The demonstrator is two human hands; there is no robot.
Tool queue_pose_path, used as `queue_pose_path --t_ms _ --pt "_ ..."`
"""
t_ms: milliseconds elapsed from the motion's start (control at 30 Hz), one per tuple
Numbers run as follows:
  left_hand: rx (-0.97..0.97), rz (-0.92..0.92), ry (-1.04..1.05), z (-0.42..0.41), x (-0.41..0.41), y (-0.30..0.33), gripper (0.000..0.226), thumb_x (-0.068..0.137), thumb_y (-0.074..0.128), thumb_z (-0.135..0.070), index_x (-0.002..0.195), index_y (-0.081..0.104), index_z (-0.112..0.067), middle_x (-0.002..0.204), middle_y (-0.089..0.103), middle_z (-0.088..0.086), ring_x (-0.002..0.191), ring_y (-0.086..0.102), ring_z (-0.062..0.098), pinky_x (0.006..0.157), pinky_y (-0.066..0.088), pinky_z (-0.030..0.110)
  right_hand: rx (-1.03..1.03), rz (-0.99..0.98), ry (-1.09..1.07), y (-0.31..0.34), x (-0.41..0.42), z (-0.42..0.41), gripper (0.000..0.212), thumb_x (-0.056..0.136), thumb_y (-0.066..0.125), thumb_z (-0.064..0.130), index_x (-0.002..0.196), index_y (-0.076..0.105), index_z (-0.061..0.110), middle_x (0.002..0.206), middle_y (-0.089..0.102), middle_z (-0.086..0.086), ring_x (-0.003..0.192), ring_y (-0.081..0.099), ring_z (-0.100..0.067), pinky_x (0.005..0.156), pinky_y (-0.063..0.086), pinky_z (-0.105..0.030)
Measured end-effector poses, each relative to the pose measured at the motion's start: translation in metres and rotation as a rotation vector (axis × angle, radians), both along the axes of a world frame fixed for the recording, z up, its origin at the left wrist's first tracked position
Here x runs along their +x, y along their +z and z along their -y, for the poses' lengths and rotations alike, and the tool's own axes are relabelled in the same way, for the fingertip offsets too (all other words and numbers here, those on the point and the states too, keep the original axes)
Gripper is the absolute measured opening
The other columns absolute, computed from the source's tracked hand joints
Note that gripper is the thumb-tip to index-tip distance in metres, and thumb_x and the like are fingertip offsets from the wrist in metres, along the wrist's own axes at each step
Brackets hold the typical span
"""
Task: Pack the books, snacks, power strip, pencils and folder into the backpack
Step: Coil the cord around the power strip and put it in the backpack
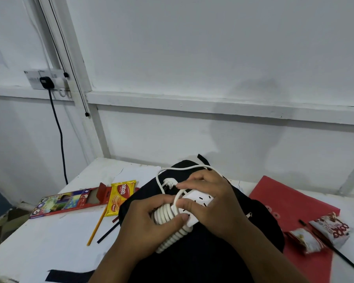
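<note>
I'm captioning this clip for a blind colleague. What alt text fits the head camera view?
Two hands wind a white cord around a white power strip above a black backpack: the left hand grips the coils, the right hand holds the strip. On the white table lie a pencil box, a yellow Nabati wafer pack and loose pencils to the left, with a red folder and snack packets to the right.

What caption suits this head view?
Both hands wind the cord round a power strip above the backpack.
</note>
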State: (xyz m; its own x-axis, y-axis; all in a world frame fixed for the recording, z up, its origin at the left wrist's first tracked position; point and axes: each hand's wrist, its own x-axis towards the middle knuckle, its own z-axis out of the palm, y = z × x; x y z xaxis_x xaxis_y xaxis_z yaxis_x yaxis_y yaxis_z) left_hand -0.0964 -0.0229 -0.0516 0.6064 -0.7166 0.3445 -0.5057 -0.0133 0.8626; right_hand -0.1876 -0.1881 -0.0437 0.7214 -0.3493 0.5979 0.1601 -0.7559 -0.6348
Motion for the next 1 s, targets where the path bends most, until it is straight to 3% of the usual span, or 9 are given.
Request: queue_pose_path --t_ms 133,300,367,500,567,667,767,867,1000 --pt "0.0 -0.023 0.03 -0.001 0.002 -0.004 0.037 0.075 0.087 -0.031 0.107 0.07 -0.037 0.1 0.076 -0.01 0.096 0.072 0.013 0.082 0.059 0.035 0.051 -0.009 -0.011 -0.006 -0.006 0.008 0.023 0.086 0.064 0.043 0.104 0.076 0.036 0.098 0.066 0.018 0.102 0.063 -0.01 0.089 0.047 -0.025" --pt "-0.047 -0.093 -0.001 0.002 -0.001 -0.009 0.062 0.078 0.084 -0.019 0.125 0.055 -0.046 0.101 0.077 -0.008 0.1 0.071 0.014 0.084 0.056 0.023 0.24 -0.019 0.082 -0.013 -0.018 0.012 0.036 0.095 0.047 0.044 0.12 0.068 0.027 0.113 0.069 0.013 0.109 0.064 -0.013 0.087 0.047 -0.018" --pt "-0.104 -0.169 -0.035 0.005 -0.002 -0.01 0.06 0.08 0.083 -0.018 0.133 0.06 -0.034 0.106 0.076 -0.005 0.106 0.07 0.013 0.088 0.053 0.02 0.343 -0.009 0.107 -0.017 -0.022 0.015 0.043 0.094 0.046 0.047 0.124 0.064 0.022 0.113 0.069 0.011 0.104 0.065 -0.012 0.083 0.047 -0.016" --pt "-0.205 -0.343 -0.068 0.013 -0.006 -0.013 0.035 0.078 0.082 -0.015 0.11 0.078 -0.028 0.11 0.076 -0.003 0.107 0.07 0.013 0.084 0.053 0.017 0.458 0.017 0.174 -0.024 -0.028 0.018 0.053 0.09 0.055 0.046 0.132 0.055 0.015 0.112 0.068 0.004 0.103 0.065 -0.017 0.083 0.05 -0.022" --pt "-0.254 -0.373 -0.008 0.018 -0.009 -0.015 0.033 0.077 0.076 -0.011 0.109 0.078 -0.019 0.109 0.076 0.0 0.103 0.072 0.014 0.08 0.055 0.018 0.499 -0.018 0.19 -0.029 -0.032 0.019 0.057 0.089 0.06 0.051 0.135 0.054 0.018 0.1 0.07 0.003 0.092 0.067 -0.011 0.076 0.05 -0.02" --pt "-0.361 -0.389 0.148 0.023 -0.005 -0.015 0.029 0.076 0.078 -0.014 0.104 0.073 -0.013 0.099 0.077 0.002 0.089 0.073 0.015 0.068 0.055 0.019 0.372 -0.197 0.1 -0.041 -0.041 0.026 0.048 0.085 0.06 0.066 0.122 0.063 0.036 0.083 0.067 0.001 0.073 0.063 -0.014 0.069 0.053 -0.028" --pt "-0.397 -0.425 0.292 0.023 0.005 -0.014 0.026 0.075 0.077 -0.029 0.099 0.072 -0.02 0.098 0.077 0.001 0.088 0.073 0.017 0.067 0.056 0.025 0.292 -0.251 0.036 -0.053 -0.05 0.031 0.024 0.091 0.067 0.041 0.114 0.07 0.035 0.085 0.071 0.006 0.081 0.068 -0.004 0.079 0.055 -0.025" --pt "-0.33 -0.39 0.358 0.024 0.004 -0.018 0.036 0.073 0.083 -0.05 0.099 0.072 -0.028 0.1 0.075 0.001 0.084 0.072 0.021 0.059 0.056 0.039 0.099 -0.224 -0.033 -0.055 -0.054 0.033 0.03 0.094 0.065 0.022 0.124 0.068 0.026 0.096 0.07 0.019 0.093 0.066 0.0 0.083 0.051 -0.015" --pt "-0.276 -0.346 0.408 0.031 -0.005 -0.023 0.034 0.075 0.081 -0.051 0.1 0.069 -0.031 0.095 0.073 -0.012 0.081 0.071 0.009 0.044 0.049 0.015 -0.085 -0.154 -0.108 -0.047 -0.056 0.035 0.032 0.098 0.057 0.022 0.128 0.065 0.018 0.08 0.056 0.018 0.073 0.057 -0.003 0.064 0.043 -0.01"
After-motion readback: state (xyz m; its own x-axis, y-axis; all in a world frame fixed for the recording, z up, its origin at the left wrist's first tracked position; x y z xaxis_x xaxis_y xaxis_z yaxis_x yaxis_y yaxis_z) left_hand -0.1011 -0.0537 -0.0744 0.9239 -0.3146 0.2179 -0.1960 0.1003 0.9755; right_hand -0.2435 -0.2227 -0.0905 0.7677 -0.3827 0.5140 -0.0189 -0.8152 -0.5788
